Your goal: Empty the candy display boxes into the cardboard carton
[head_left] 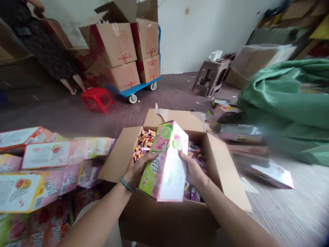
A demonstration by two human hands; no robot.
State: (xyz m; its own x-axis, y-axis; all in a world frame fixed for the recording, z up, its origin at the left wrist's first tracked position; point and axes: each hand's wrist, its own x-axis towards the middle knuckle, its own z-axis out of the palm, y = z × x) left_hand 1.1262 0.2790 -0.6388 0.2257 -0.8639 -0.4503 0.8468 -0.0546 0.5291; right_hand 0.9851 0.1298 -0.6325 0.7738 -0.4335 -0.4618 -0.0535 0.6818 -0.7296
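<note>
Both my hands grip a pink, green and white candy box, which is tilted and held above a large open carton. My left hand is closed on its green side, a beaded bracelet on the wrist. On the white side my right hand presses with its thumb near the edge. Below, the cardboard carton has its flaps folded out. Small wrapped candies in orange and purple wrappers fill the part of it that shows; the held box hides the middle.
Stacked candy boxes lie at the left. Several loose boxes and a green sack are on the right. Behind are a red stool, a blue trolley with cartons, a grey stool and a standing person.
</note>
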